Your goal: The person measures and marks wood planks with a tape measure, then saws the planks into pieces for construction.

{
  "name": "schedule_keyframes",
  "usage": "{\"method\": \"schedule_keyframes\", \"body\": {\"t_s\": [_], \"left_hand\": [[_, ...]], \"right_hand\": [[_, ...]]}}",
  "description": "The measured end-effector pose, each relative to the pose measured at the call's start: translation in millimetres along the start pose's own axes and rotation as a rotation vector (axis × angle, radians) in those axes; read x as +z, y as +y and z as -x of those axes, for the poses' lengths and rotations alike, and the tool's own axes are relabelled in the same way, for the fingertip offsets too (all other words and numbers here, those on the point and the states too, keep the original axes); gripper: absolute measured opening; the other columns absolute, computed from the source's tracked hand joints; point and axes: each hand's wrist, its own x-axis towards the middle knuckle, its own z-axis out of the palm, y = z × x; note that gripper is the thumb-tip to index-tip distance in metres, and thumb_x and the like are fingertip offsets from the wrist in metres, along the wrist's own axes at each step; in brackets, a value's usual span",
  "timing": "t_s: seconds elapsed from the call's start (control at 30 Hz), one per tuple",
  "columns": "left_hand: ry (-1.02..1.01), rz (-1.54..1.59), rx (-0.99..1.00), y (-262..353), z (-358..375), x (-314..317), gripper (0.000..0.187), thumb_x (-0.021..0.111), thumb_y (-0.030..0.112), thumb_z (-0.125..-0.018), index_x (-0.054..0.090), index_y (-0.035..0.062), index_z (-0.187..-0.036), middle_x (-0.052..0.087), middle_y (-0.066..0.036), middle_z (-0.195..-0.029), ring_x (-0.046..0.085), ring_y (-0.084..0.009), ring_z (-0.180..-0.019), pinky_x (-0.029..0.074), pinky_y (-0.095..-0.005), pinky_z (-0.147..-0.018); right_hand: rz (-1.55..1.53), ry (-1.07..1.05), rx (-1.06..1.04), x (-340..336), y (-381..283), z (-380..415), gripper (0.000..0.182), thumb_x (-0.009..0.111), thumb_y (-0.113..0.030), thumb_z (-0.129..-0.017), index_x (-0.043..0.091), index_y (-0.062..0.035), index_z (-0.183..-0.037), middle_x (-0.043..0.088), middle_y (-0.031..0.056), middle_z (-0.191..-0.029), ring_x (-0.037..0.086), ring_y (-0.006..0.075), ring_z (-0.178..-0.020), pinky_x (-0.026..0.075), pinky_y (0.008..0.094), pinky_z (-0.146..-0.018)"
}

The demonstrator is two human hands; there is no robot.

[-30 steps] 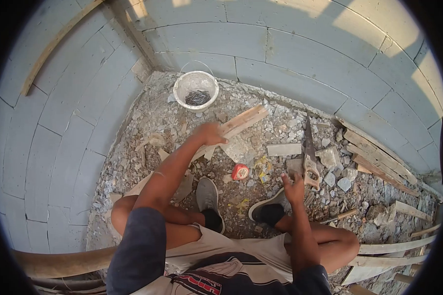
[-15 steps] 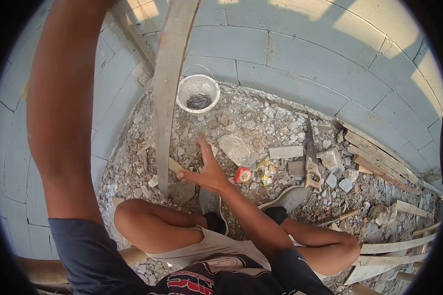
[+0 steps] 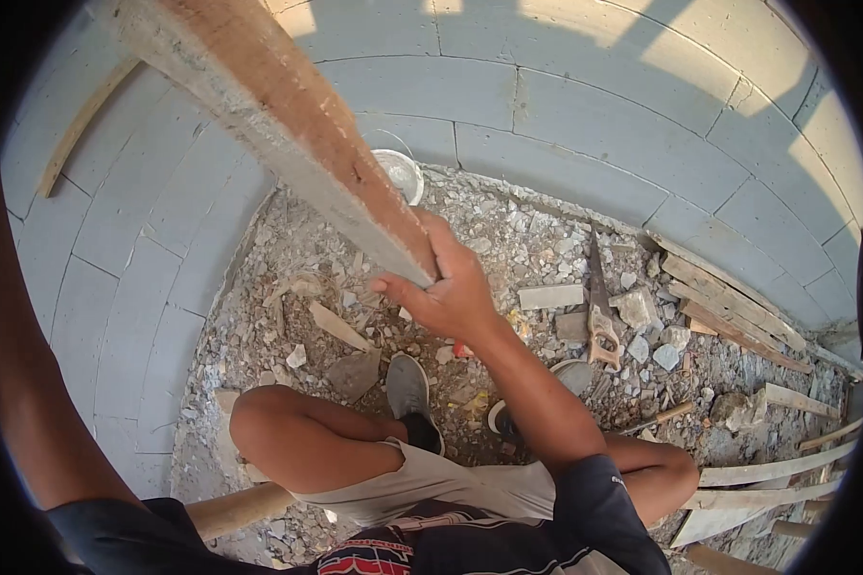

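A long wooden plank (image 3: 328, 158) slants up from the centre of the head view to its upper left, one face reddish brown, the other grey with mortar. Around its lower end my right hand (image 3: 455, 287) is closed, thumb on the near side. My left arm reaches up along the left edge, and its hand is out of sight. Behind the plank stands a white bucket (image 3: 405, 174), partly covered. Just below my right wrist a bit of the red tape measure (image 3: 462, 349) shows. Right of the forearm lies a handsaw (image 3: 601, 311) with a wooden handle.
Rubble and stone chips cover the ground between grey block walls (image 3: 412, 91). Old boards (image 3: 734, 302) lean along the right wall, with more timber at the lower right (image 3: 767, 477). A wooden-handled tool (image 3: 674, 413) lies near my right knee.
The plank has swung from nearly upright to a slant, its lower end rising off the ground. My right hand, open before, has moved up and gripped it. My left arm has shifted left.
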Motion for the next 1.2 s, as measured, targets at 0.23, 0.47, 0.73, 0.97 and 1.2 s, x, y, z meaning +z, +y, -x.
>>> {"method": "schedule_keyframes", "body": {"t_s": [0.23, 0.47, 0.73, 0.97, 1.2], "left_hand": [[0.213, 0.006, -0.404, -144.7, 177.0, -115.2, 0.05, 0.063, 0.031, -0.097, 0.048, 0.0015, -0.134, 0.054, -0.012, -0.132, 0.052, -0.0263, -0.125, 0.038, -0.0447, -0.111], [0.469, 0.188, -1.296, -308.2, 500.8, -238.9, 0.041, 0.072, 0.029, -0.092, 0.056, 0.0078, -0.124, 0.062, -0.01, -0.113, 0.063, -0.0225, -0.102, 0.056, -0.0351, -0.091], [0.445, -0.156, -1.649, -302.9, 630.2, -263.6, 0.063, 0.071, 0.052, -0.089, 0.056, 0.0046, -0.128, 0.063, -0.012, -0.12, 0.064, -0.0257, -0.101, 0.052, -0.0354, -0.09], [-0.532, -1.196, -1.575, -276.5, 633.4, -264.9, 0.05, 0.076, 0.047, -0.083, 0.064, 0.0068, -0.111, 0.068, -0.015, -0.107, 0.068, -0.0271, -0.096, 0.054, -0.043, -0.078], [-0.692, -1.157, -0.478, -327.5, 632.7, -199.5, 0.067, 0.087, 0.037, -0.069, 0.059, 0.0098, -0.124, 0.061, -0.012, -0.125, 0.055, -0.0327, -0.12, 0.041, -0.0505, -0.102]], "right_hand": [[0.852, -0.013, 0.139, -191.1, 43.7, 56.7, 0.069, 0.085, -0.047, -0.073, 0.059, -0.004, -0.121, 0.066, 0.0171, -0.102, 0.067, 0.0377, -0.086, 0.054, 0.042, -0.074], [1.238, -0.281, 0.247, -245.8, 113.4, 92.8, 0.061, 0.081, -0.041, -0.076, 0.06, -0.0061, -0.122, 0.057, 0.0129, -0.113, 0.055, 0.0344, -0.109, 0.044, 0.0452, -0.096], [1.308, -0.441, 0.404, -213.3, 211.6, 98.5, 0.061, 0.081, -0.034, -0.076, 0.058, -0.0086, -0.127, 0.057, 0.0098, -0.125, 0.051, 0.0321, -0.123, 0.038, 0.0436, -0.108], [1.307, -0.488, 0.395, -182.4, 253.8, 116.0, 0.068, 0.076, -0.032, -0.081, 0.049, -0.0126, -0.141, 0.049, 0.0107, -0.142, 0.039, 0.0315, -0.137, 0.028, 0.0475, -0.116], [1.096, -0.234, 0.315, -105.1, 210.0, 157.2, 0.062, 0.069, -0.026, -0.085, 0.048, -0.0075, -0.14, 0.049, 0.0186, -0.134, 0.046, 0.0393, -0.123, 0.037, 0.0502, -0.105]]}}
